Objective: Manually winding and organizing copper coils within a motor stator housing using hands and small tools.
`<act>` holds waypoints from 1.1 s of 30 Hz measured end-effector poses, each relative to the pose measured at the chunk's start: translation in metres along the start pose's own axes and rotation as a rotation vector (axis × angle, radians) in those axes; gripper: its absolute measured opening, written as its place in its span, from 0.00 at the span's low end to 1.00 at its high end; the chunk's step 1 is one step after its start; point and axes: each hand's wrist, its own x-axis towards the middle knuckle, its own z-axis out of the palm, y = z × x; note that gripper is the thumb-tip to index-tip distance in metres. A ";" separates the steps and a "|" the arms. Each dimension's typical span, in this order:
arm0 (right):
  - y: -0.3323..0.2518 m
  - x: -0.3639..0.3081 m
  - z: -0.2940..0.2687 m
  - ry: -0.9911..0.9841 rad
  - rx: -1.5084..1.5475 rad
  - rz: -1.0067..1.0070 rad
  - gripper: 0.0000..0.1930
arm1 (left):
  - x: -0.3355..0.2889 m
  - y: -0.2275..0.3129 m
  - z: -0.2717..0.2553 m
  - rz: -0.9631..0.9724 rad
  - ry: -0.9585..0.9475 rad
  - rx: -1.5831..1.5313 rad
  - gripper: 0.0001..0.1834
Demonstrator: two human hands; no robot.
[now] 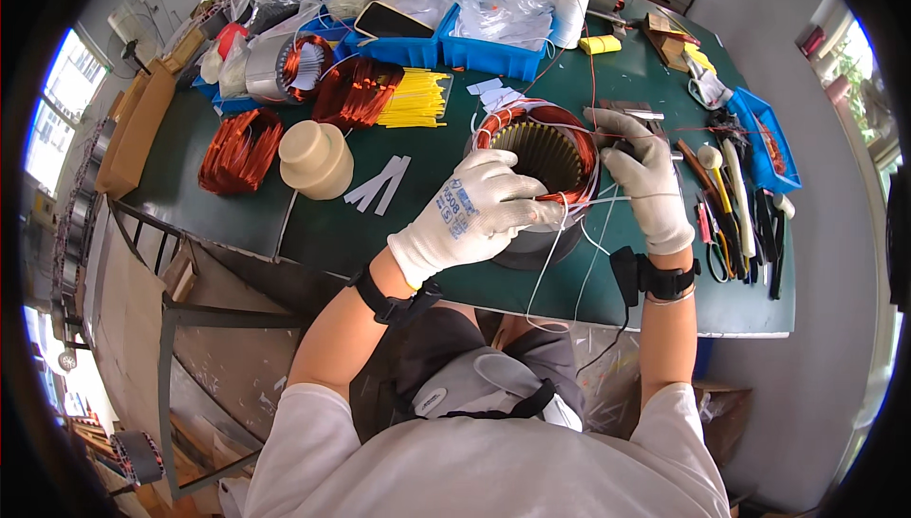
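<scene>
A motor stator (550,150) stands upright on the green table in front of me, its slotted bore facing up. An enamelled copper winding (492,123) rings its top, with white cord (537,287) looped round it and hanging over the table's front edge. My left hand (474,207), in a white glove, reaches across the stator's front left, its bent fingers closed on the winding. At the right rim is my gloved right hand (643,175), with thumb and fingers curled in. A white strand crosses its palm; what the fingertips hold is hidden.
Copper coil bundles (239,150), a cream stepped block (316,159) and yellow strips (414,98) lie to the left. Blue bins (498,51) with plastic bags stand behind. At right are a mallet (710,159), scissors (716,257), other tools and a blue tray (767,138).
</scene>
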 end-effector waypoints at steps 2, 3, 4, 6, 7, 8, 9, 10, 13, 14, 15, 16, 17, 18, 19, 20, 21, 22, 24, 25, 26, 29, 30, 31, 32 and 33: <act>-0.007 0.016 0.000 -0.095 -0.119 -0.043 0.18 | 0.000 0.000 0.000 -0.014 0.011 -0.002 0.23; -0.010 0.024 0.000 -0.174 -0.257 -0.047 0.18 | -0.001 0.000 0.001 -0.022 0.007 -0.004 0.23; -0.011 0.032 -0.001 -0.234 -0.296 -0.058 0.17 | -0.001 0.000 0.001 -0.023 0.011 -0.001 0.23; -0.010 0.046 0.000 -0.343 -0.272 -0.030 0.17 | -0.002 0.000 0.001 -0.026 0.004 0.000 0.24; -0.008 0.050 -0.001 -0.434 -0.257 0.018 0.17 | -0.002 0.000 0.002 -0.027 0.007 0.004 0.24; -0.005 0.054 0.002 -0.391 -0.292 -0.081 0.17 | -0.003 -0.001 0.002 -0.013 0.021 0.010 0.24; -0.003 0.055 0.002 -0.390 -0.316 -0.048 0.17 | -0.004 -0.001 0.003 -0.005 0.032 0.018 0.23; -0.001 0.055 0.002 -0.343 -0.237 -0.064 0.18 | -0.004 -0.002 0.004 0.001 0.042 0.019 0.23; -0.001 0.042 0.001 -0.203 -0.129 -0.020 0.19 | -0.006 -0.005 0.006 -0.022 0.027 -0.005 0.23; -0.004 0.036 -0.002 -0.154 -0.104 0.015 0.18 | -0.007 -0.005 0.006 -0.011 0.034 -0.013 0.23; -0.007 0.030 -0.002 -0.072 -0.109 0.093 0.18 | -0.007 -0.006 0.007 -0.004 0.040 -0.018 0.23; -0.011 0.020 -0.007 -0.107 -0.044 0.172 0.17 | -0.007 -0.006 0.007 -0.002 0.037 -0.027 0.23; -0.014 0.013 -0.007 -0.103 -0.045 0.176 0.17 | -0.006 -0.006 0.006 0.005 0.045 -0.019 0.23; -0.017 0.006 -0.008 -0.117 -0.003 0.186 0.16 | -0.006 -0.006 0.006 0.012 0.055 -0.013 0.23; -0.019 0.000 -0.008 -0.125 0.018 0.211 0.16 | -0.006 -0.006 0.006 0.013 0.056 -0.019 0.23; -0.021 -0.005 -0.008 -0.154 -0.054 0.190 0.15 | -0.005 -0.005 0.005 0.010 0.050 -0.009 0.22; -0.021 -0.009 -0.007 -0.189 -0.028 0.155 0.15 | -0.005 -0.004 0.005 0.006 0.051 0.004 0.22; -0.020 -0.011 -0.005 -0.168 -0.008 0.135 0.15 | -0.004 -0.003 0.004 -0.002 0.046 0.012 0.22; -0.016 -0.014 -0.001 -0.120 -0.047 0.066 0.14 | -0.001 0.000 0.002 -0.010 0.023 0.005 0.22; -0.015 -0.015 0.000 -0.073 -0.069 0.101 0.14 | 0.000 0.001 0.001 -0.014 0.014 0.004 0.22; -0.012 -0.017 0.002 0.025 -0.104 0.126 0.13 | 0.002 0.002 0.000 -0.017 0.006 -0.017 0.23; -0.005 -0.026 0.007 0.211 0.001 0.093 0.10 | 0.005 0.007 -0.002 -0.148 0.006 -0.044 0.24; -0.003 -0.031 0.009 0.275 0.085 0.158 0.09 | 0.005 0.008 -0.003 -0.168 0.016 -0.050 0.24; -0.002 -0.034 0.012 0.361 0.155 0.216 0.09 | 0.006 0.009 -0.003 -0.204 -0.003 -0.075 0.23; 0.000 -0.037 0.015 0.339 0.253 0.141 0.08 | 0.006 0.009 -0.004 -0.253 -0.024 -0.102 0.23; 0.001 -0.039 0.018 0.300 0.267 0.096 0.08 | 0.006 0.009 -0.004 -0.242 -0.029 -0.109 0.23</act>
